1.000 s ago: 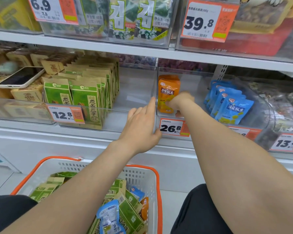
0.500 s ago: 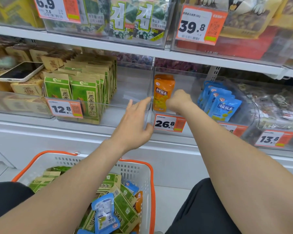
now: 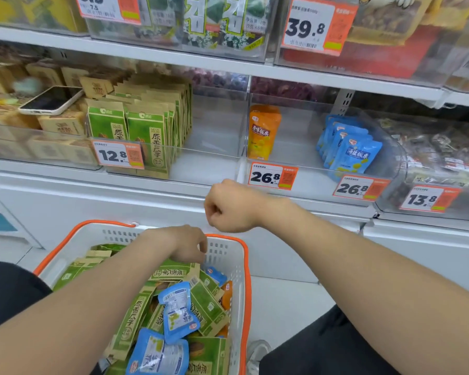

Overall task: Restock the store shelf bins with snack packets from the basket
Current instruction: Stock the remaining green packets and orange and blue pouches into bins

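Note:
A white basket with an orange rim sits low in front of me, filled with green, blue and orange snack packets. My left hand reaches down into its far end, fingers curled over a green packet; whether it grips one I cannot tell. My right hand hovers above the basket in front of the shelf edge, fingers curled, holding nothing. A single orange packet stands in a clear bin. Blue packets stand to its right, green packets in the bin to its left.
A phone lies on brown packets at the left of the shelf. Price tags 12.8, 26.8 and 13.8 hang on the bin fronts. Upper shelf bins overhang above. My dark-trousered knees flank the basket.
Both hands have drawn back from the orange-packet bin. The left hand has dropped into the basket; the right hand has pulled back to just below the shelf edge, leaving the orange packet standing.

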A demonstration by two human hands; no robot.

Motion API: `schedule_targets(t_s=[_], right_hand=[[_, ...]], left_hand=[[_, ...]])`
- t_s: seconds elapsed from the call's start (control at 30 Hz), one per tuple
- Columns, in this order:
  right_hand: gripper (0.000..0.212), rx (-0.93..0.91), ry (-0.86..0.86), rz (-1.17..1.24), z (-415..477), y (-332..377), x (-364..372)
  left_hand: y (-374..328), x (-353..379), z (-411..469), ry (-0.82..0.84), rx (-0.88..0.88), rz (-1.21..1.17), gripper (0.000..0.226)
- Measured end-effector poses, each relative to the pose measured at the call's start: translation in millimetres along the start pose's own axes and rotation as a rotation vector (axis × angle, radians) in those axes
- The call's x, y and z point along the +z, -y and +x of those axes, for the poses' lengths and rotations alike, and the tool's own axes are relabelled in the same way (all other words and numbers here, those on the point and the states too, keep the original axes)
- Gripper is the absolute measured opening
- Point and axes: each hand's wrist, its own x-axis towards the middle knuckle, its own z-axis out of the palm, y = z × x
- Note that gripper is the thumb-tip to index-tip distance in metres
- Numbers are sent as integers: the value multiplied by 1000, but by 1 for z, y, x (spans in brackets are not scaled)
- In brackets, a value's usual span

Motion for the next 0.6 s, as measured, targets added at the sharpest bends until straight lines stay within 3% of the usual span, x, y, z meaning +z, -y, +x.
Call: schedule_targets(t_s=[0.1, 0.23, 0.27, 0.37, 0.43, 0.6], right_hand=[[15, -12, 292, -119, -3, 6, 37], [11, -58, 537, -274, -1, 13, 97], [6, -66, 578, -295, 1, 14, 112], [41, -92, 667, -319, 5, 17, 150], [52, -92, 683, -284, 6, 23, 166], [38, -80, 792, -299, 14, 41, 205]], left_hand=[[14, 17, 2, 196, -111, 141, 37], [27, 29, 6, 155, -124, 197, 40], [27, 29, 7, 139, -113, 191, 39], [27, 29, 9, 118, -82, 179, 39], [30, 32, 13, 123, -67, 182, 38], [44, 40, 19, 125, -65, 199, 19]])
